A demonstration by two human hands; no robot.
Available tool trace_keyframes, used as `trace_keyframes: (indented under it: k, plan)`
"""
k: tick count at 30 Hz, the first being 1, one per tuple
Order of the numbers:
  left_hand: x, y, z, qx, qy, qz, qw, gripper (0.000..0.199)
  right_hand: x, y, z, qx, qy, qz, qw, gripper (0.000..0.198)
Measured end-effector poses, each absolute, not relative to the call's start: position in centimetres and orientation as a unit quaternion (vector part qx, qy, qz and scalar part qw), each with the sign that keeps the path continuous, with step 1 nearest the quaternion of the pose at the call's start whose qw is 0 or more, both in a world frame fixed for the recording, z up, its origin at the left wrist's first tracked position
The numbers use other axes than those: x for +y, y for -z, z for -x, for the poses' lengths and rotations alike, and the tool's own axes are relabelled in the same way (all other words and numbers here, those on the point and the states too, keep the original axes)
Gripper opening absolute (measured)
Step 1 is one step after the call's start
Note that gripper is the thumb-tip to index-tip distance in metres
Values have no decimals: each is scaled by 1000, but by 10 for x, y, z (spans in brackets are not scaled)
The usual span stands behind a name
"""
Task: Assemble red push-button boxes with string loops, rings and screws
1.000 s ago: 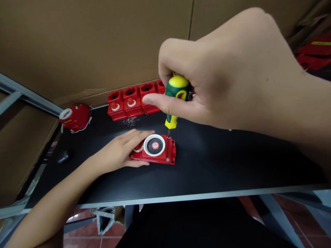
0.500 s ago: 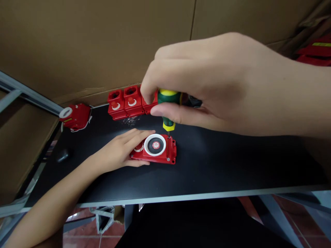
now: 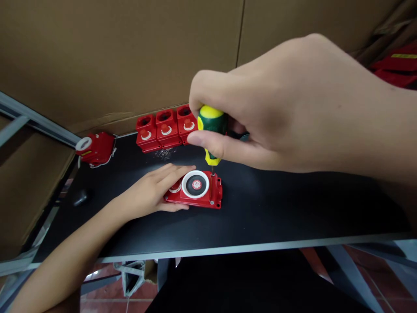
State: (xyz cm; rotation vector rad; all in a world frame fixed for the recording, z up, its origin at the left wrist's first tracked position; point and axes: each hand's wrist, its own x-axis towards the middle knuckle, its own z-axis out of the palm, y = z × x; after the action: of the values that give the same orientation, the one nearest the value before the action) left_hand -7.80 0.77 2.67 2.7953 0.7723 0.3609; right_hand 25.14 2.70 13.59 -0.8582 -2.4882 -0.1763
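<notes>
My right hand (image 3: 257,113) grips the green and yellow handle of a screwdriver (image 3: 212,124), held upright. Its tip meets a screw at the far right corner of a red housing (image 3: 203,201), which lies flat on the black table. A white ring with a dark round centre (image 3: 196,184) sits on top of the housing. My left hand (image 3: 156,189) clasps the housing's left end, fingers along the far side and thumb along the near side. Another screw (image 3: 212,202) shows at the near right corner.
Several similar red housings (image 3: 166,129) stand in a row against the cardboard at the back, with pale crumbs (image 3: 164,153) before them. Another red unit with a white ring and cord (image 3: 97,148) stands at the left. A small black object (image 3: 80,198) lies near the table's left edge.
My right hand has turned around the screwdriver, its index finger drawn back and curled, so more of the handle and the rear housings shows. The left hand and the housing stay put.
</notes>
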Motion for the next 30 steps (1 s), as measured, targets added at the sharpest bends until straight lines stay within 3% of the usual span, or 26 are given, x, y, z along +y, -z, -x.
trace_keyframes:
  k: [4, 12, 25, 30]
  plan:
    - [6, -25, 77, 264, -121, -950, 110, 85, 27, -135, -249, -900, 55, 341, 265, 54]
    - [8, -27, 77, 255, -125, -951, 120, 86, 24, -141, -245, -915, 120, 324, 208, 42]
    - [9, -25, 77, 245, -135, -954, 109, 83, 25, -147, -250, -954, 78, 237, 166, 33]
    - [9, -25, 77, 243, -139, -954, 111, 85, 25, -149, -255, -964, 8, 197, 180, 36]
